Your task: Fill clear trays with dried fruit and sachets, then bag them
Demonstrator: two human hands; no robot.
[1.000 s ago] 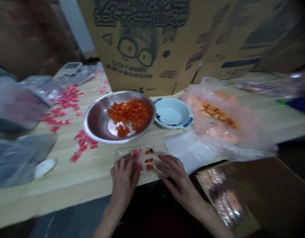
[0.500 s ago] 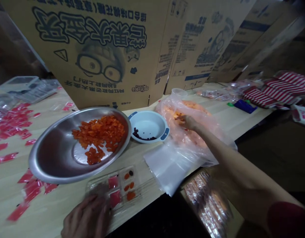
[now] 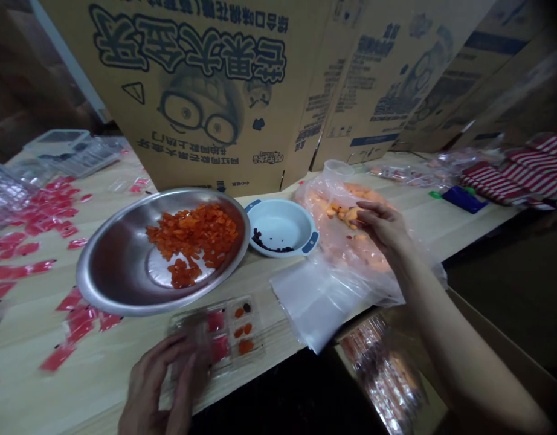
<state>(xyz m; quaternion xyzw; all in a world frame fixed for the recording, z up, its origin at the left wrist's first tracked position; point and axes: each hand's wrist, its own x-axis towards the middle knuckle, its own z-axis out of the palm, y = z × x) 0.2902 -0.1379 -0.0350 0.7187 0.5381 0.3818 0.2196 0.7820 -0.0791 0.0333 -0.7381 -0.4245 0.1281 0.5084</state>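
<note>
My left hand [image 3: 158, 386] rests with fingers spread flat on the near end of a clear compartment tray [image 3: 224, 335] that holds red packets and small orange and dark pieces. My right hand [image 3: 383, 226] reaches into a clear plastic bag [image 3: 351, 241] of pale orange dried fruit and pinches an orange piece [image 3: 351, 216] at its fingertips. A steel bowl [image 3: 110, 266] of chopped orange bits sits to the left. Beside it stands a white bowl [image 3: 283, 225] with a few dark pieces.
Large printed cardboard boxes [image 3: 242, 90] wall off the back of the wooden table [image 3: 43, 338]. Red packets [image 3: 43, 211] lie scattered at left, with clear trays [image 3: 65, 151] behind. An empty plastic bag [image 3: 315, 299] lies at the table edge. Packaged goods [image 3: 387, 368] fill a box below right.
My right hand has pulled back a little inside the bag and now pinches an orange piece. My left hand stays on the tray. The view shifted slightly.
</note>
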